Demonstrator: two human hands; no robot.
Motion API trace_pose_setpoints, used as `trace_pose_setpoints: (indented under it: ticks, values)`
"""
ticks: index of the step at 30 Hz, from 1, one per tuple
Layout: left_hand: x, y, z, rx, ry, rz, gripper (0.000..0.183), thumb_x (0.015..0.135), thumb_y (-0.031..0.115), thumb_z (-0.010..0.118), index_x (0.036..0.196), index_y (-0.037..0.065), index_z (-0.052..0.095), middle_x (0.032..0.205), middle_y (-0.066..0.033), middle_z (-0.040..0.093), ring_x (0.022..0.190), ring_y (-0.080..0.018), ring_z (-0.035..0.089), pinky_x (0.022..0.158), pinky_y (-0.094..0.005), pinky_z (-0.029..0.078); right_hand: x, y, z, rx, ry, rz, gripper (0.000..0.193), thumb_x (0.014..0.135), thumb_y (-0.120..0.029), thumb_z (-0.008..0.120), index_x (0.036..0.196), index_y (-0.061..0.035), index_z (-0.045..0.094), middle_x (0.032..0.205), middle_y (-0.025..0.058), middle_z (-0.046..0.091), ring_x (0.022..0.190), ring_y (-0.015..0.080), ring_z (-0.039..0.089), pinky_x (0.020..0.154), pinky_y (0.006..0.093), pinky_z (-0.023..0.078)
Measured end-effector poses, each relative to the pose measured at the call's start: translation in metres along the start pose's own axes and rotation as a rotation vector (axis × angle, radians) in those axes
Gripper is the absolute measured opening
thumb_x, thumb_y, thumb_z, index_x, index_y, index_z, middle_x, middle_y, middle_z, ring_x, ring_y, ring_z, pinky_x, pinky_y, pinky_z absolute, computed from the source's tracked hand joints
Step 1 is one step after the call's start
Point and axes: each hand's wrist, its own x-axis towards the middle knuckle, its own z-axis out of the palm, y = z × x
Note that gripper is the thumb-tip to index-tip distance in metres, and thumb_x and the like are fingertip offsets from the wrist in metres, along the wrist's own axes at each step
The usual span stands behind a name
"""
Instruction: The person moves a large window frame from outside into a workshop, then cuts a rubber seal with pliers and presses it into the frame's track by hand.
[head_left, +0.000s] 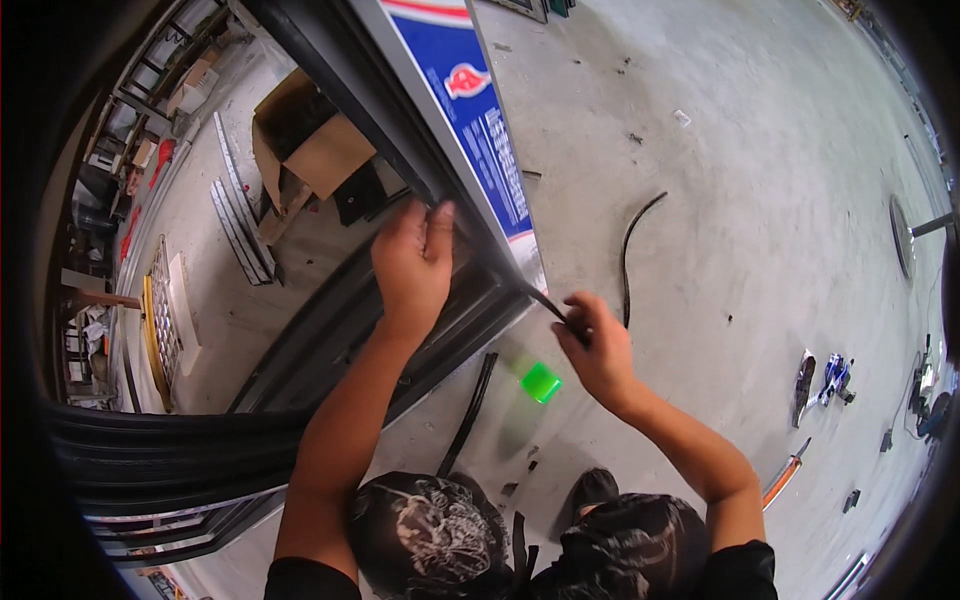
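A dark window or door frame [445, 355] stands tilted before me, its upper edge covered with blue and white printed film [465, 110]. My left hand [412, 270] is closed against the inner edge of this frame, thumb up. Whatever is between its fingertips is hidden. To the right of the frame's corner, my right hand [600, 355] pinches a thin black rubber strip [541, 299]. The strip runs from those fingers up to the frame's corner, and its course beyond there is hard to follow.
A bright green block-like thing [541, 382] is on the floor near the frame. Black strip pieces [628, 240] lie around. An opened cardboard box [325, 155] and metal profiles [240, 235] are at left. An orange-handled tool [785, 475] lies at right.
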Motion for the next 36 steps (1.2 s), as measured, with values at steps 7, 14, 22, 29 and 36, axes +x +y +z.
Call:
trace_pose_setpoints:
  ticks: [7, 14, 22, 29, 36]
  values:
    - [-0.002, -0.004, -0.004, -0.071, 0.020, -0.072, 0.019, 0.092, 0.015, 0.058, 0.091, -0.004, 0.060, 0.077, -0.0142, 0.064, 0.061, -0.0189, 0.061, 0.058, -0.0296, 0.047, -0.075, -0.026, -0.074, -0.450, 0.208, -0.452, 0.030, 0.071, 0.005, 0.067, 0.098, -0.0087, 0.067, 0.080, 0.0098, 0.060, 0.065, 0.0243, 0.059, 0.054, 0.0321, 0.048]
    - [-0.012, -0.005, -0.002, -0.350, -0.074, -0.218, 0.022, 0.094, 0.017, 0.057, 0.090, -0.004, 0.059, 0.076, -0.0047, 0.063, 0.071, -0.0060, 0.054, 0.066, -0.0238, 0.045, -0.062, -0.035, -0.065, 1.021, -0.718, 0.833, 0.022, 0.094, -0.020, 0.057, 0.108, -0.0031, 0.060, 0.068, -0.0036, 0.047, 0.053, 0.0049, 0.036, 0.046, 0.0204, 0.029]
    - [-0.016, -0.001, 0.008, 0.225, 0.075, -0.098, 0.019, 0.087, 0.016, 0.060, 0.093, -0.003, 0.062, 0.082, -0.0194, 0.062, 0.074, -0.0367, 0.059, 0.068, -0.0399, 0.047, -0.070, -0.020, -0.021, 0.783, -0.403, 0.487, 0.041, 0.086, -0.019, 0.069, 0.121, -0.0053, 0.053, 0.077, -0.0027, 0.050, 0.059, 0.0040, 0.040, 0.049, 0.0196, 0.030]
    - [-0.031, -0.019, 0.008, 0.050, -0.125, -0.235, 0.019, 0.089, 0.014, 0.060, 0.101, -0.001, 0.062, 0.088, -0.0179, 0.066, 0.078, -0.0275, 0.064, 0.070, -0.0338, 0.048, -0.066, 0.031, 0.012, 0.214, -0.119, 0.077, 0.019, 0.085, -0.019, 0.067, 0.091, -0.0010, 0.067, 0.083, 0.0093, 0.059, 0.075, 0.0215, 0.055, 0.066, 0.0309, 0.043]
    - [-0.036, -0.021, 0.022, -0.036, -0.125, -0.258, 0.018, 0.089, 0.011, 0.060, 0.101, -0.002, 0.062, 0.079, -0.0143, 0.064, 0.069, -0.0210, 0.060, 0.067, -0.0306, 0.047, -0.048, 0.064, 0.035, 0.491, -0.208, 0.346, 0.025, 0.088, -0.017, 0.064, 0.106, 0.0002, 0.064, 0.083, 0.0016, 0.059, 0.073, 0.0094, 0.053, 0.066, 0.0246, 0.045]
